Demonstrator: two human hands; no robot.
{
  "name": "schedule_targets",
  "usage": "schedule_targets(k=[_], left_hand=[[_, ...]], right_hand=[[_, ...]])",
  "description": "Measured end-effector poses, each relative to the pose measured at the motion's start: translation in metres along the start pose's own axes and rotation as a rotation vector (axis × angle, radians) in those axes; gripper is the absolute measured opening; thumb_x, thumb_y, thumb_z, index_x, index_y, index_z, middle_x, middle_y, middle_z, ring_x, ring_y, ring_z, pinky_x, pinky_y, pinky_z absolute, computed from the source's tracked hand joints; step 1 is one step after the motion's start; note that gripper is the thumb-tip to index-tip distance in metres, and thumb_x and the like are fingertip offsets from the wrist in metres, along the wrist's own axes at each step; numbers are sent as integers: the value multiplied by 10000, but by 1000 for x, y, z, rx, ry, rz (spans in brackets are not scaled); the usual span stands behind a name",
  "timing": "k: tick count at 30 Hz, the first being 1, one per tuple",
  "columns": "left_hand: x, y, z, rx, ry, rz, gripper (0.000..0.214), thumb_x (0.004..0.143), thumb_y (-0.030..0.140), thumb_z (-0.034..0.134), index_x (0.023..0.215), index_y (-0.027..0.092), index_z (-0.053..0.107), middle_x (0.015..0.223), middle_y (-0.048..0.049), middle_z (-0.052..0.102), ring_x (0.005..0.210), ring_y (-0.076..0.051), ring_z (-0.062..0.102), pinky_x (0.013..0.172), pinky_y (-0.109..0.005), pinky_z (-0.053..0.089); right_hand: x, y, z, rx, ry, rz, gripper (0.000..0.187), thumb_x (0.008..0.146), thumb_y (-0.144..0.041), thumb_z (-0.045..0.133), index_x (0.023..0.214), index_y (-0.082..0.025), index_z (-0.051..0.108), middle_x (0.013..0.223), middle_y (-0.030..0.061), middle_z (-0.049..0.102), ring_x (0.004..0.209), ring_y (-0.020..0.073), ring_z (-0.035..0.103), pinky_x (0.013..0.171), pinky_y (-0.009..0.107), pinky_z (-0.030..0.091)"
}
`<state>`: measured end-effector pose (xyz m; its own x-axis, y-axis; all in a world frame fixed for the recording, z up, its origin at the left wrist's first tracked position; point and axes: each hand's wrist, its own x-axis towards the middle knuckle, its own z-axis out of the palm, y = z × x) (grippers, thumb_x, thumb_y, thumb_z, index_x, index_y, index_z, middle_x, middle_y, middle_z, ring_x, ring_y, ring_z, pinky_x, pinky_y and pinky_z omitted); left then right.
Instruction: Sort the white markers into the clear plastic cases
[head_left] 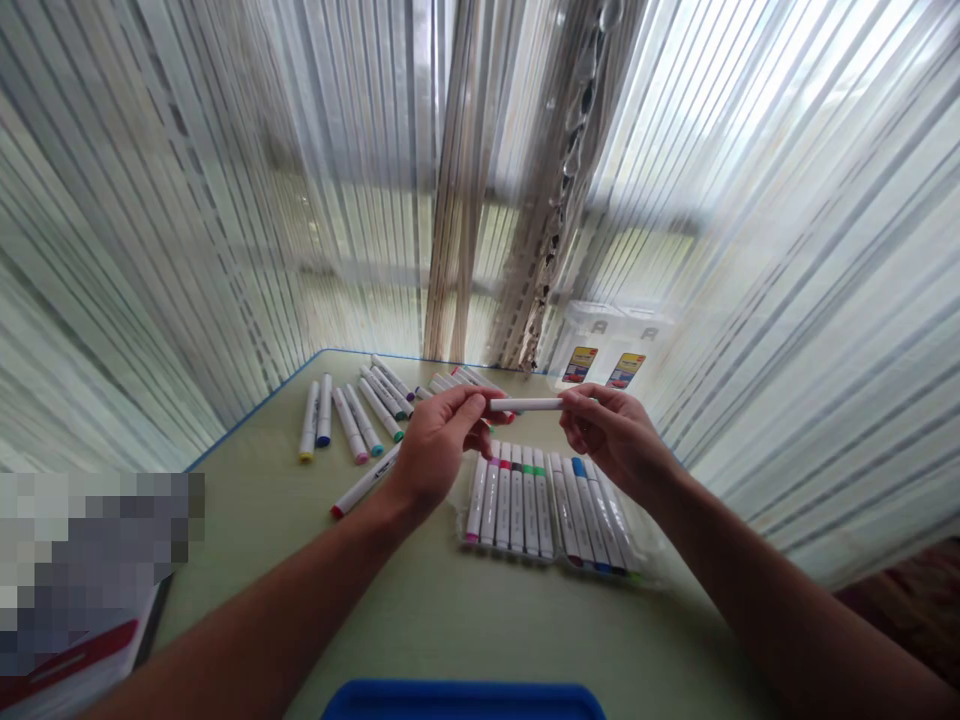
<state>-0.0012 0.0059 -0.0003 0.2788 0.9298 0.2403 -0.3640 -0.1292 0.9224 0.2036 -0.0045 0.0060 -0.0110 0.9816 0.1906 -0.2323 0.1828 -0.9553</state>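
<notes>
Marker (527, 405) held level above the worktop (420, 610), one end pinched in the left hand's (439, 430) grip, the other in the right hand's (613, 428). Below lies a clear tray (555, 558) of white markers (517, 505), with loose markers (324, 410) to its left. Beyond the right hand stands a clear labelled case (611, 340), and striped curtains (360, 200) hang behind everything.

Curtain (360, 150), twelve o'clock, is sheer cloth; case (609, 335), three o'clock, clear glossy plastic; markers (517, 510), six o'clock, smooth plastic.
</notes>
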Motion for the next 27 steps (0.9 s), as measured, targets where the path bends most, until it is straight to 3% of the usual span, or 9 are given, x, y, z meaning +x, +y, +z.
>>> schedule_targets(k=[13,27], left_hand=[[-8,9,5,58,-43,105,262,737,212,748,969,97,712,781,-61,703,524,-77,554,516,-222,487],[-11,9,4,-277,-332,-39,176,843,194,650,995,170,737,820,-62,685,584,-90,581,572,-251,488]], right_hand=[[-2,4,3,-80,-89,38,197,668,-296,823,766,-157,726,612,0,613,452,72,472,395,203,358],[-6,1,5,-36,-205,118,229,656,-305,829,805,-151,746,610,-19,564,468,65,464,409,191,365]])
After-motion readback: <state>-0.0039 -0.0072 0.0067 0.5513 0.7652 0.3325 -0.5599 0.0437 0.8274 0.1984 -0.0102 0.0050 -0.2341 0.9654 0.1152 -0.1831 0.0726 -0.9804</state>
